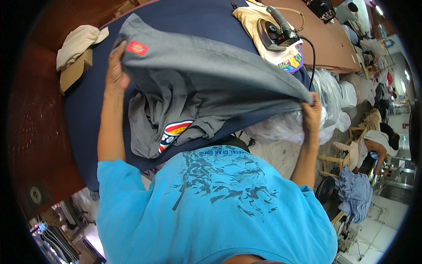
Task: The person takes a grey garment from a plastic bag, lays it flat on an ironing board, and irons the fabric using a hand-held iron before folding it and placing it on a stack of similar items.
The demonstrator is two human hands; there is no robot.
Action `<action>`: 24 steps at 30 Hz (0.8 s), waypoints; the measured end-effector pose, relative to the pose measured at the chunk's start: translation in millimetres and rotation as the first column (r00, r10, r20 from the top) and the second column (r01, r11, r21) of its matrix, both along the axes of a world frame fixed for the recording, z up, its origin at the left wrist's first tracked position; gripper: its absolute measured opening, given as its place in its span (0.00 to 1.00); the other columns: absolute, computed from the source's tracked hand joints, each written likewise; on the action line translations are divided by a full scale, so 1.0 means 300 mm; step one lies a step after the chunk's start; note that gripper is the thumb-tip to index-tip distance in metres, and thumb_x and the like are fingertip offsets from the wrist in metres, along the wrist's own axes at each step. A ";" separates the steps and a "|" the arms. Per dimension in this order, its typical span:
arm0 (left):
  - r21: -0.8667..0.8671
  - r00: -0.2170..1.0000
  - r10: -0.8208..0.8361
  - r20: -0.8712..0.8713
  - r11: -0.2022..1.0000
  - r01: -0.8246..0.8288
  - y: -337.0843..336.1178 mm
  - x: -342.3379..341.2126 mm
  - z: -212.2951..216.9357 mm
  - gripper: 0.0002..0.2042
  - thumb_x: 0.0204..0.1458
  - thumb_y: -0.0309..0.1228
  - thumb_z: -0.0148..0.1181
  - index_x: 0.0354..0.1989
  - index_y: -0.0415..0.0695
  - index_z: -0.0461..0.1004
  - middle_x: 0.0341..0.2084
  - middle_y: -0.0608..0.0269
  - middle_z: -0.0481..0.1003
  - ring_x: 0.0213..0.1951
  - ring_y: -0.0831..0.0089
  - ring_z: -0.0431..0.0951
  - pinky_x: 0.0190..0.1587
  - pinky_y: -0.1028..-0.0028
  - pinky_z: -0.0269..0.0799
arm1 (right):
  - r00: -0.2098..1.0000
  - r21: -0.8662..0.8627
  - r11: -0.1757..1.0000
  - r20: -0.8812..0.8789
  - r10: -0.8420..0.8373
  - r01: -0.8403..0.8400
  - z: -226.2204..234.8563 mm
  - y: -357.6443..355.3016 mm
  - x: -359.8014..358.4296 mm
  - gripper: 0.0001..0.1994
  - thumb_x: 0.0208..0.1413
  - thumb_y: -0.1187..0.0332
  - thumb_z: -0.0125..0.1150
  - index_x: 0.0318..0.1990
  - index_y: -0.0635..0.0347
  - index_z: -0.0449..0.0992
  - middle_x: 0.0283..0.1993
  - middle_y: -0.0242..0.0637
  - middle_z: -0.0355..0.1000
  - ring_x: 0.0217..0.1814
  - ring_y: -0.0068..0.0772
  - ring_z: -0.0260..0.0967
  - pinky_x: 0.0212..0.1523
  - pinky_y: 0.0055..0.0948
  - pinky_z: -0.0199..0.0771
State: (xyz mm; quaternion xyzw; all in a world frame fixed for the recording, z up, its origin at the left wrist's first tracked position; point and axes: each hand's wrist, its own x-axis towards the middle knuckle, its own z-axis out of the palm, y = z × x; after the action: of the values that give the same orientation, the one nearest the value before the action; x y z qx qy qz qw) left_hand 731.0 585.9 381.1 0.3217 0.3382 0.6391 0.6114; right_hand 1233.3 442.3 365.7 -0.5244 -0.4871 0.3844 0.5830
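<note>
A grey garment (198, 57) is stretched between my two hands over a dark blue padded table. My left hand (116, 72) grips its left end, beside a small red patch (137, 48). At the other end, my right hand (312, 110) pinches a gathered corner, pulled out past the table's right edge. The middle of the cloth spans taut between them, while the rest lies bunched in folds nearer to me. On those folds a colourful printed badge (175, 134) shows in part. Whether the garment is a shirt or something else I cannot tell.
A steam iron (277, 33) with a hose and black cord rests on a cream cloth pad (246, 20) at the far right. Cream fabric (81, 39) lies on a cardboard box (77, 72) at left. Plastic-wrapped bundles (327, 92) stand at right; a person (378, 145) bends farther off.
</note>
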 end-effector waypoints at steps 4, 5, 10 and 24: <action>0.165 0.995 0.102 0.017 0.981 -0.104 -0.268 -0.089 0.106 0.15 0.53 0.33 0.55 0.48 0.44 0.67 0.45 0.60 0.72 0.47 0.69 0.72 0.51 0.66 0.68 | 0.979 0.313 0.929 0.009 0.205 -0.197 0.220 -0.012 0.132 0.12 0.46 0.78 0.59 0.40 0.57 0.69 0.41 0.36 0.67 0.43 0.24 0.64 0.47 0.26 0.64; 0.216 0.997 0.069 0.033 0.974 -0.075 -0.356 -0.092 0.159 0.15 0.53 0.33 0.54 0.48 0.43 0.67 0.45 0.59 0.72 0.47 0.69 0.72 0.51 0.66 0.68 | 0.978 0.356 0.912 0.031 0.207 -0.204 0.267 -0.018 0.195 0.14 0.46 0.77 0.60 0.42 0.57 0.69 0.44 0.37 0.67 0.46 0.26 0.64 0.49 0.28 0.64; 0.517 0.971 0.189 -0.147 0.851 -0.087 -0.754 0.095 0.346 0.18 0.51 0.28 0.53 0.51 0.43 0.61 0.43 0.58 0.70 0.49 0.71 0.70 0.53 0.69 0.67 | 0.984 0.617 0.785 -0.167 0.068 0.051 0.583 -0.185 0.478 0.19 0.50 0.66 0.58 0.49 0.61 0.68 0.50 0.41 0.68 0.53 0.38 0.65 0.55 0.38 0.64; 0.059 0.853 0.522 0.012 0.851 -0.522 -1.232 0.327 -0.033 0.11 0.50 0.19 0.50 0.43 0.39 0.70 0.38 0.65 0.72 0.41 0.80 0.70 0.46 0.78 0.66 | 0.944 0.285 0.922 -0.121 0.306 -0.263 0.264 -0.150 0.329 0.22 0.47 0.80 0.54 0.53 0.63 0.62 0.46 0.33 0.67 0.48 0.27 0.65 0.52 0.27 0.63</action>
State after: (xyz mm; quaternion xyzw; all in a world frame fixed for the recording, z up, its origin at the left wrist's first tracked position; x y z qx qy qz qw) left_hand 829.1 216.4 371.1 0.2376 0.3948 0.7900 0.4044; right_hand 1332.0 397.4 445.0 -0.3321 -0.5559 0.4383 0.6233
